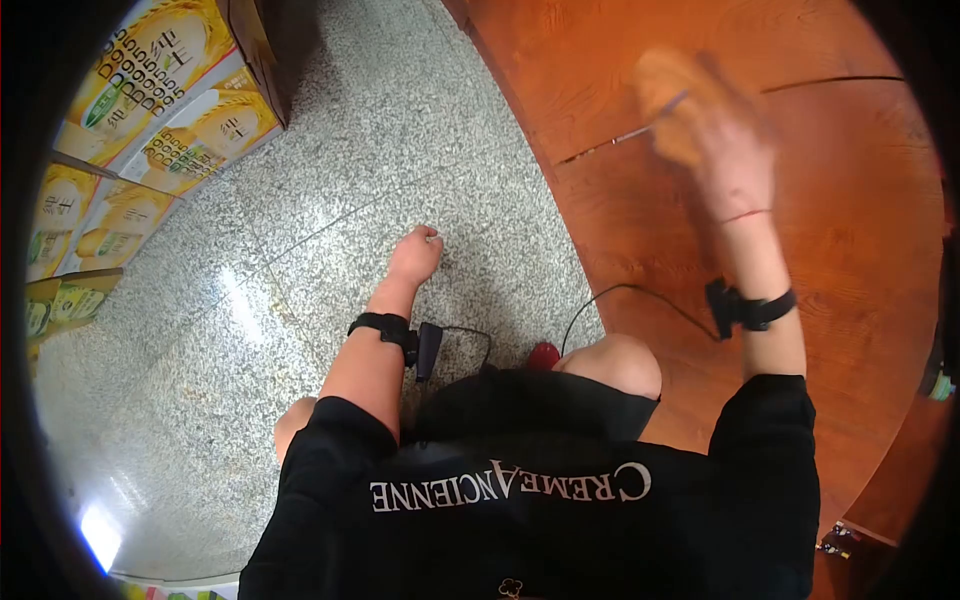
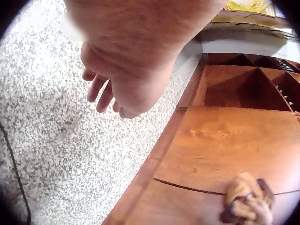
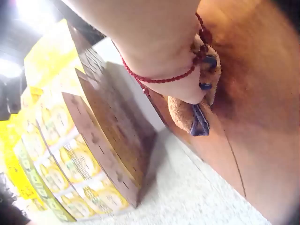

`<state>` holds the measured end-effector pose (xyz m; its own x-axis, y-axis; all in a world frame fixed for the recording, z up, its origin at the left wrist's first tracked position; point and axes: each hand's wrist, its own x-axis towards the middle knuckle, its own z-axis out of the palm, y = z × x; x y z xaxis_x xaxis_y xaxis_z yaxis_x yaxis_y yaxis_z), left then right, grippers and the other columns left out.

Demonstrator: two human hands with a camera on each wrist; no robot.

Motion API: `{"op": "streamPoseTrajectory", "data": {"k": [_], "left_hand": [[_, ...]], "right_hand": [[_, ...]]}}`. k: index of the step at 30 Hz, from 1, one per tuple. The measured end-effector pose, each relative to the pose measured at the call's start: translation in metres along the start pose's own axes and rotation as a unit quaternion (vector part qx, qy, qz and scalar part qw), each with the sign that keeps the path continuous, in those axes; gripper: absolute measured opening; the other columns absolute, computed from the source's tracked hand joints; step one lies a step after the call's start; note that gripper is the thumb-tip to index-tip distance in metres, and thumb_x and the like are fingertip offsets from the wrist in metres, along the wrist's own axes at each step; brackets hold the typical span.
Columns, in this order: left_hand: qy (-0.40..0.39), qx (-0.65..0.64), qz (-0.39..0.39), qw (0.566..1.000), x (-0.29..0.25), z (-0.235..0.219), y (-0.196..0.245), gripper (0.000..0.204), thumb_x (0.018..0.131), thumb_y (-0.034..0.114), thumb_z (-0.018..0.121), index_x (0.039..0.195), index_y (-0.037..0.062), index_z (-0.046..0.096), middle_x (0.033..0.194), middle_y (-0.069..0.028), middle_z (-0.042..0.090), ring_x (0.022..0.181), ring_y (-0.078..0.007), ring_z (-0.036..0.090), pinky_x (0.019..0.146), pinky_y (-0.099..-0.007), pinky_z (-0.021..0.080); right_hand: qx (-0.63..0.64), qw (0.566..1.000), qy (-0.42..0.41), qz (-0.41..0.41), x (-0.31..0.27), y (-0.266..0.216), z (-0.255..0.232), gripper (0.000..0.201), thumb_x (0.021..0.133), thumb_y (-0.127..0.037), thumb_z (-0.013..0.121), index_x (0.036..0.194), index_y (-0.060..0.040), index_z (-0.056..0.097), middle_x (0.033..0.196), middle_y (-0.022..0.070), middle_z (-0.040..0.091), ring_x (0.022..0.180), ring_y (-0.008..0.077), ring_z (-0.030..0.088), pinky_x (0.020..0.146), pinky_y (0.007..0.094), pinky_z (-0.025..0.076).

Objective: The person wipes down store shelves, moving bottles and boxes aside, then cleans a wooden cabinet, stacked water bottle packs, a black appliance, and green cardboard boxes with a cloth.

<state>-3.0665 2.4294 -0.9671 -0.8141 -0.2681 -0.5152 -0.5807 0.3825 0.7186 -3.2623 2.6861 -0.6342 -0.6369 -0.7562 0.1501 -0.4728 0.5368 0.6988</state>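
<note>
My right hand point(image 1: 738, 172) grips a bunched tan cloth point(image 1: 664, 88) with blue edging against the reddish-brown wooden surface point(image 1: 660, 220). Hand and cloth are blurred in the head view. From the right wrist, folds of the cloth point(image 3: 180, 114) stick out below the hand, whose fingers are mostly hidden. A red cord bracelet point(image 3: 161, 80) circles that wrist. My left hand point(image 1: 415, 256) hangs over the speckled floor, holding nothing. Its fingers point(image 2: 96, 89) curl loosely in the left wrist view.
A dark seam point(image 1: 830, 82) crosses the wood beneath the cloth. Yellow printed cartons point(image 1: 165, 75) are stacked on the speckled floor point(image 1: 370, 130) at the left. Open wooden compartments point(image 2: 229, 84) show beyond the wooden surface. A black cable point(image 1: 640, 288) loops from the right wrist strap.
</note>
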Motion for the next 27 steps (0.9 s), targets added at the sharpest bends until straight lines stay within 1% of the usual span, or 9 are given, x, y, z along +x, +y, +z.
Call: {"op": "streamPoseTrajectory", "data": {"k": [3, 5, 10, 13, 18, 20, 23, 25, 27], "left_hand": [[-0.017, 0.008, -0.007, 1.000, -0.006, 0.000, 0.009, 0.039, 0.085, 0.031, 0.053, 0.116, 0.0072, 0.058, 0.110, -0.0220, 0.062, 0.105, -0.0370, 0.057, 0.091, -0.0423, 0.045], [-0.024, 0.013, -0.007, 1.000, -0.005, 0.002, 0.009, 0.039, 0.086, 0.031, 0.053, 0.117, 0.0075, 0.058, 0.110, -0.0217, 0.062, 0.105, -0.0371, 0.057, 0.091, -0.0421, 0.045], [-0.009, 0.008, -0.012, 1.000, -0.006, -0.002, 0.003, 0.040, 0.085, 0.032, 0.054, 0.116, 0.0077, 0.059, 0.109, -0.0213, 0.063, 0.103, -0.0364, 0.058, 0.090, -0.0421, 0.045], [0.001, 0.016, -0.018, 1.000, -0.008, -0.005, -0.002, 0.039, 0.084, 0.032, 0.054, 0.114, 0.0078, 0.060, 0.107, -0.0219, 0.063, 0.102, -0.0363, 0.059, 0.090, -0.0422, 0.045], [0.018, 0.029, -0.013, 0.999, -0.014, -0.006, -0.020, 0.038, 0.084, 0.033, 0.055, 0.112, 0.0076, 0.061, 0.104, -0.0224, 0.064, 0.099, -0.0373, 0.060, 0.087, -0.0421, 0.046], [0.014, 0.028, -0.018, 0.999, -0.026, -0.008, -0.020, 0.038, 0.084, 0.033, 0.055, 0.111, 0.0076, 0.061, 0.103, -0.0223, 0.064, 0.098, -0.0376, 0.060, 0.086, -0.0419, 0.047], [-0.001, 0.003, -0.065, 0.998, -0.058, -0.010, -0.011, 0.039, 0.084, 0.034, 0.056, 0.111, 0.0070, 0.061, 0.100, -0.0213, 0.065, 0.095, -0.0372, 0.061, 0.085, -0.0414, 0.047], [-0.012, -0.027, -0.101, 0.994, -0.079, -0.007, -0.012, 0.038, 0.085, 0.034, 0.057, 0.112, 0.0077, 0.061, 0.098, -0.0197, 0.066, 0.094, -0.0356, 0.062, 0.084, -0.0405, 0.047], [-0.021, -0.049, -0.114, 0.992, -0.091, -0.006, -0.020, 0.037, 0.085, 0.033, 0.057, 0.113, 0.0089, 0.061, 0.097, -0.0184, 0.066, 0.094, -0.0341, 0.062, 0.084, -0.0396, 0.047]], "right_hand": [[-0.001, 0.995, 0.056, 0.085, 0.010, 0.023, -0.032, 0.057, 0.071, -0.018, 0.069, 0.126, -0.0192, 0.052, 0.134, 0.0007, 0.047, 0.121, 0.0266, 0.046, 0.098, 0.0490, 0.037], [-0.034, 0.995, 0.052, 0.074, 0.006, 0.015, -0.017, 0.054, 0.071, -0.019, 0.069, 0.122, -0.0185, 0.054, 0.131, 0.0027, 0.049, 0.119, 0.0254, 0.047, 0.098, 0.0491, 0.037], [0.061, 0.969, -0.227, -0.081, -0.050, -0.081, 0.093, 0.029, 0.087, -0.016, 0.045, 0.111, -0.0171, 0.061, 0.115, 0.0023, 0.056, 0.110, 0.0208, 0.051, 0.096, 0.0436, 0.035], [0.063, 0.921, -0.274, -0.271, -0.135, -0.126, 0.159, 0.031, 0.087, -0.022, 0.047, 0.112, -0.0161, 0.064, 0.115, 0.0019, 0.058, 0.116, 0.0206, 0.047, 0.098, 0.0394, 0.031], [0.144, 0.821, -0.454, -0.314, -0.167, -0.126, 0.153, 0.034, 0.087, -0.023, 0.048, 0.117, -0.0154, 0.062, 0.115, 0.0043, 0.059, 0.117, 0.0218, 0.047, 0.100, 0.0379, 0.030], [0.125, 0.858, -0.419, -0.269, -0.150, -0.112, 0.135, 0.034, 0.087, -0.021, 0.047, 0.116, -0.0154, 0.062, 0.117, 0.0039, 0.058, 0.117, 0.0213, 0.047, 0.100, 0.0376, 0.031], [0.068, 0.957, -0.221, -0.173, -0.106, -0.061, 0.078, 0.031, 0.086, -0.018, 0.046, 0.112, -0.0160, 0.062, 0.123, 0.0026, 0.054, 0.116, 0.0199, 0.047, 0.098, 0.0366, 0.034], [0.115, 0.963, -0.216, -0.115, -0.068, -0.020, 0.034, 0.030, 0.085, -0.016, 0.047, 0.111, -0.0152, 0.061, 0.125, 0.0024, 0.051, 0.117, 0.0199, 0.046, 0.096, 0.0366, 0.036], [0.115, 0.981, -0.128, -0.084, -0.040, 0.019, -0.014, 0.031, 0.083, -0.014, 0.050, 0.111, -0.0154, 0.061, 0.124, 0.0030, 0.052, 0.115, 0.0217, 0.048, 0.095, 0.0369, 0.037]]}}
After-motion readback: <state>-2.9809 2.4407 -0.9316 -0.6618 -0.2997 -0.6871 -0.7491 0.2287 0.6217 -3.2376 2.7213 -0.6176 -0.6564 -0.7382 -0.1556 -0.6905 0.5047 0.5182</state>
